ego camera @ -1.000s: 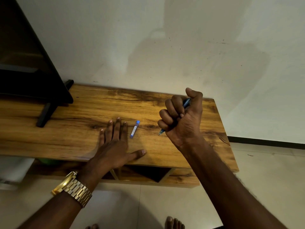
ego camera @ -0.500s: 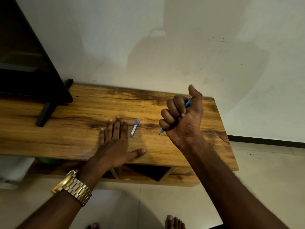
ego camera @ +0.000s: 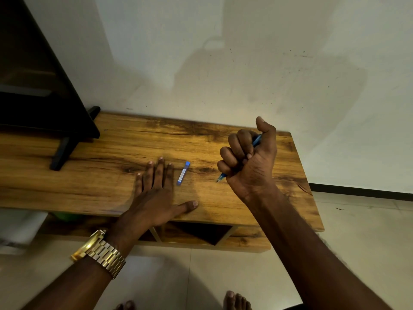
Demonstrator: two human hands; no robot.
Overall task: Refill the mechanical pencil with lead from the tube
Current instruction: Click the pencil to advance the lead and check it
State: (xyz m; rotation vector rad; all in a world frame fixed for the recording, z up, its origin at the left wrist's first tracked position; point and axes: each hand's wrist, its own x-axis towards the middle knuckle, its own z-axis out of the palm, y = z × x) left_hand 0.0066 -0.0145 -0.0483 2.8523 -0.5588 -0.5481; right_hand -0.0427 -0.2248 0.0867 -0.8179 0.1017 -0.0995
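My tabletop [ego camera: 111,186] is grainy wood with a dull sheen; my watch [ego camera: 100,253] gleams gold metal; the lead tube [ego camera: 183,173] looks like glossy plastic, perhaps.

text: none readable | lead tube [ego camera: 183,173] on worktop [ego camera: 111,175]: label has print, too small to read | gold watch [ego camera: 98,253]: no marking can be read

Blue pencil and blue-capped tube on amber wood

The table [ego camera: 111,186] is honey-brown with dark grain streaks; on it, the lead tube [ego camera: 183,173] is pale with a blue cap, the pencil [ego camera: 257,139] above it blue, and a gold watch [ego camera: 100,253] gleams nearer than its edge
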